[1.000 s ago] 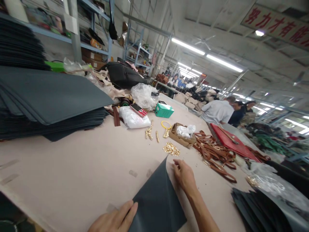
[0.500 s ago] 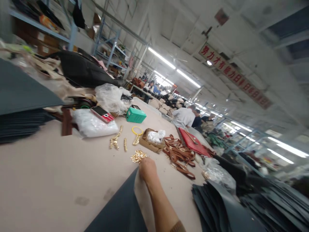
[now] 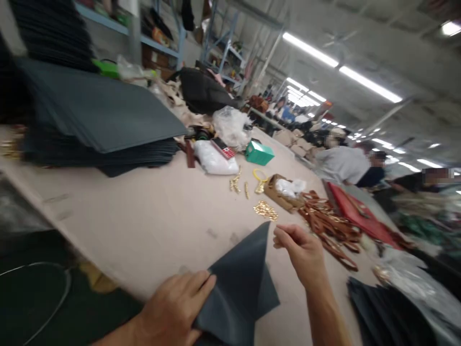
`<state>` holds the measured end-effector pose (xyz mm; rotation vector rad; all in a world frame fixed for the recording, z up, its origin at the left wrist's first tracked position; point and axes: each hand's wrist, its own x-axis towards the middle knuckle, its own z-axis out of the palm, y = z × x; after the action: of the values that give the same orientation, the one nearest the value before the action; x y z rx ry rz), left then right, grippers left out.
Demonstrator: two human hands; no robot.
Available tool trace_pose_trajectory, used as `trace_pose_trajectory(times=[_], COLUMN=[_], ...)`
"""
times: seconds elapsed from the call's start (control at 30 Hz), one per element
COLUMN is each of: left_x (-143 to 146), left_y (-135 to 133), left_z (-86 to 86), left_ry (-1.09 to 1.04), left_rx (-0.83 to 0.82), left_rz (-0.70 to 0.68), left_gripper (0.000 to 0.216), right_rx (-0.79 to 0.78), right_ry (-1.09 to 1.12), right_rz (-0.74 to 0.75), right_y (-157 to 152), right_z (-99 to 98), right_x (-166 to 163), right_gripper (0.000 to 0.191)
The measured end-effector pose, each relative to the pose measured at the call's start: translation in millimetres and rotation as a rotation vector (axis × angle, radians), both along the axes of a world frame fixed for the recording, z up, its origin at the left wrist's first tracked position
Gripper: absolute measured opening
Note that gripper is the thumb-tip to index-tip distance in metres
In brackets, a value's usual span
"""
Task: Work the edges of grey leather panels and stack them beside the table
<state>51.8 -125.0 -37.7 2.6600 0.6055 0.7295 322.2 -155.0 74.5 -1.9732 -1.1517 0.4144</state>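
A dark grey leather-like sheet (image 3: 241,283) lies at the near edge of the beige table (image 3: 144,216), its far corner curled upward. My left hand (image 3: 176,307) grips the sheet's near left edge, fingers on top. Just right of the raised corner, my right hand (image 3: 300,247) hovers with thumb and fingers pinched together; whether something small sits between them is not visible. A small pile of gold metal fittings (image 3: 265,210) lies just beyond the right hand.
A tall stack of dark sheets (image 3: 101,115) fills the left. Brown straps (image 3: 324,226), a cardboard box (image 3: 279,197), a green box (image 3: 258,153), a phone (image 3: 223,148) and a red bag (image 3: 351,211) lie beyond. More dark sheets (image 3: 382,312) sit at right. Other people (image 3: 342,161) work far off.
The view swung right, then back left and down. My right hand reached to the gold fittings, then pulled back with fingers pinched. The sheet's far corner now curls up.
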Motion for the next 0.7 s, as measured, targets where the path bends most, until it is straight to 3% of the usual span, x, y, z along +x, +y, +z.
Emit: trace_pose_trajectory(times=[0.1,0.2,0.3,0.43,0.57,0.7], left_x=[-13,-9,-7,-10,-12,-13], left_y=[-5,-2,-2,-3,-5,-2], left_z=[19.0,24.9,22.7,22.5,20.0,-5.1], left_ry=[0.227,0.264,0.239,0.214,0.2,0.092], left_rx=[-0.075,-0.08,-0.045,-0.043,-0.104,0.04], left_rz=[-0.041,-0.055,-0.073,-0.073,-0.068,-0.009], left_gripper=[0.058,0.053,0.047,0.038,0.043,0.048], right_rx=[-0.157,-0.307,-0.362,-0.408,-0.446,-0.518], right_ry=[0.23,0.151,0.032,-0.032,-0.009,0.041], right_rz=[0.232,0.41,0.5,0.533,0.494,0.407], right_y=[-8,-7,1,9,12,16], right_z=[-14.5,-31.5,-39.1,-34.2,-26.7,-30.3], right_x=[-45,-84,-101,-106,-111,-110], right_gripper=[0.026,0.018,0.018,0.019,0.016,0.014])
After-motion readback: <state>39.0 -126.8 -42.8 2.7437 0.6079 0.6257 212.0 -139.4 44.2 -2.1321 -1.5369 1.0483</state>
